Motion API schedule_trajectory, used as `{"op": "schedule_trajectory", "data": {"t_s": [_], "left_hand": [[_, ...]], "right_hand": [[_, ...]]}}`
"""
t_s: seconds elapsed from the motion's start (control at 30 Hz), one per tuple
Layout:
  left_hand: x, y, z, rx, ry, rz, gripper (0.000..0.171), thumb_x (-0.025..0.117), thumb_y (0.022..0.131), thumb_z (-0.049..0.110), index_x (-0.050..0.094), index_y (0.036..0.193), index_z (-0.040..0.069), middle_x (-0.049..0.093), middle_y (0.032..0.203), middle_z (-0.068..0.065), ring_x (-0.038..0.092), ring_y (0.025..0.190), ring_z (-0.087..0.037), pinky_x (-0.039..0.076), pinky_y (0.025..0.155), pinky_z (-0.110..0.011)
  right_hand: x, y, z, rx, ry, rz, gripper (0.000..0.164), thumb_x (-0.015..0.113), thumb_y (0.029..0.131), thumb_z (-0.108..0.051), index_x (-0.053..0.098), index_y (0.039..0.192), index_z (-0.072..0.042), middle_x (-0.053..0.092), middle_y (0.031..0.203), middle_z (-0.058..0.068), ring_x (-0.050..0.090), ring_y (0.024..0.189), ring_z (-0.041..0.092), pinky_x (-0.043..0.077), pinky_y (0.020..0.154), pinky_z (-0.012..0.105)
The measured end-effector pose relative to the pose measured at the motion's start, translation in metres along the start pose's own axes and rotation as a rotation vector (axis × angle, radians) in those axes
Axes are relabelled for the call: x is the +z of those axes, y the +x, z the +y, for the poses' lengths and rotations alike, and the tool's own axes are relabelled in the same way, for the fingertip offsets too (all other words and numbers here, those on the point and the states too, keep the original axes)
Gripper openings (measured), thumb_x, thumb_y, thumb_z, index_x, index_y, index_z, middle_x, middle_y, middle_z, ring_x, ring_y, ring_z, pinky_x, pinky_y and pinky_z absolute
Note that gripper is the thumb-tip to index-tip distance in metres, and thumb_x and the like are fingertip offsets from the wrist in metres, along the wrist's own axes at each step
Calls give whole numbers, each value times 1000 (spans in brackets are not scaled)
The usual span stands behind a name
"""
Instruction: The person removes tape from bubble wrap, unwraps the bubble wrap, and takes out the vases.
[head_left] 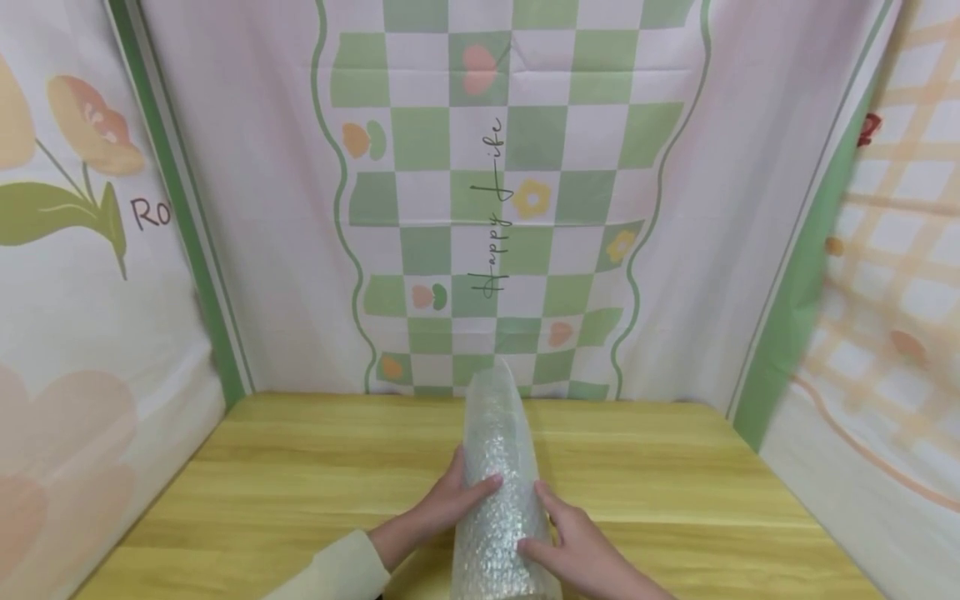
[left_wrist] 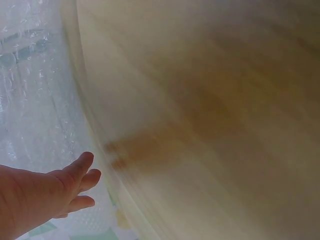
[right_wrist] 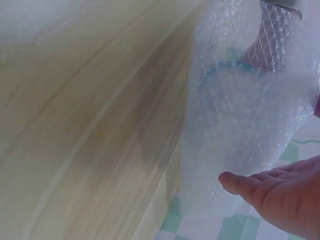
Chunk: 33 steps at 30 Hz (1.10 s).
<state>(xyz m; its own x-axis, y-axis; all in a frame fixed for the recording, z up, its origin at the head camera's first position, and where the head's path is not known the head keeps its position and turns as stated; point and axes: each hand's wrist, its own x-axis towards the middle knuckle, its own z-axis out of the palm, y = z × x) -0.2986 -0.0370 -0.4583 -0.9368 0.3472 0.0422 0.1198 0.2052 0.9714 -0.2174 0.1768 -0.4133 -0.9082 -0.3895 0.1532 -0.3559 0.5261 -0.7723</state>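
the bubble wrap [head_left: 497, 492] is in the near middle of the view over the desk [head_left: 315, 467], its length running away toward the back. the left hand [head_left: 450, 498] lies against its left side, the right hand [head_left: 583, 546] against its right side. a back cloth [head_left: 277, 208] hangs behind the desk, with a left cloth [head_left: 60, 325] to its left and a right cloth [head_left: 900, 358] to its right.

left hand [head_left: 448, 498] and right hand [head_left: 583, 546] facing each other, thumbs [head_left: 483, 487] apart from fingers [head_left: 552, 498], arms [head_left: 392, 540] angled inward
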Motion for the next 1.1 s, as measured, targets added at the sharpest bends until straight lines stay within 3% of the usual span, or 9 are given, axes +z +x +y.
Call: {"op": "schedule_trajectory", "data": {"t_s": [0.1,0.2,0.5,0.63,0.73,0.83,0.9,1.03,1.1], "left_hand": [[0,0,0,5,-6,-4,104,62,90,51,-3,154,2,16,152,-35,38,127,-54,47,92,-60],[1,0,-1,13,-2,-4,104,63,90,51,-3,154,2,17,152,-35,39,126,-54,47,91,-61],[1,-2,-4,1,42,23,107,64,89,53,-1,153,-3,13,153,-35,25,134,-55,34,101,-65],[1,-2,-3,-11,52,22,108,63,89,54,-2,153,-3,12,154,-34,26,134,-55,35,101,-64],[1,-3,-1,-19,51,15,108,62,89,54,-3,153,-2,12,154,-33,28,132,-55,39,98,-63],[1,-3,1,-18,48,11,107,62,89,54,-3,153,-1,11,154,-33,30,131,-55,42,96,-62],[1,-4,1,-13,45,8,107,63,89,53,-4,154,-1,12,154,-34,32,130,-55,43,95,-62],[2,-3,1,4,31,3,106,64,90,50,-5,154,1,14,153,-35,39,126,-54,49,89,-60],[2,-2,0,10,22,0,105,64,90,49,-5,154,2,15,152,-35,42,123,-54,51,85,-58]], "right_hand": [[1,1,1,14,40,2,92,71,87,-30,19,145,18,42,136,40,48,46,12,57,66,32],[2,1,3,22,67,6,91,72,86,-28,19,145,18,51,126,39,35,39,4,53,48,28],[6,2,6,27,-13,40,89,74,84,-27,24,143,19,48,130,39,41,41,2,58,63,29],[7,3,5,35,-40,43,89,74,83,-25,24,143,18,64,91,27,37,40,1,54,45,33],[8,3,4,36,-55,36,89,73,84,-25,23,144,18,55,62,4,32,37,1,46,36,26],[8,3,5,14,-71,43,87,72,85,-24,23,143,19,52,60,-3,31,36,1,48,42,25],[8,3,5,-1,-107,51,86,71,86,-26,25,142,19,55,61,-4,33,36,1,57,58,30],[8,4,5,-49,-166,76,82,70,87,-29,30,139,21,70,89,12,53,49,3,53,89,44],[9,4,6,-65,-184,88,81,70,87,-28,32,138,21,68,106,22,63,65,7,50,92,47]]}}
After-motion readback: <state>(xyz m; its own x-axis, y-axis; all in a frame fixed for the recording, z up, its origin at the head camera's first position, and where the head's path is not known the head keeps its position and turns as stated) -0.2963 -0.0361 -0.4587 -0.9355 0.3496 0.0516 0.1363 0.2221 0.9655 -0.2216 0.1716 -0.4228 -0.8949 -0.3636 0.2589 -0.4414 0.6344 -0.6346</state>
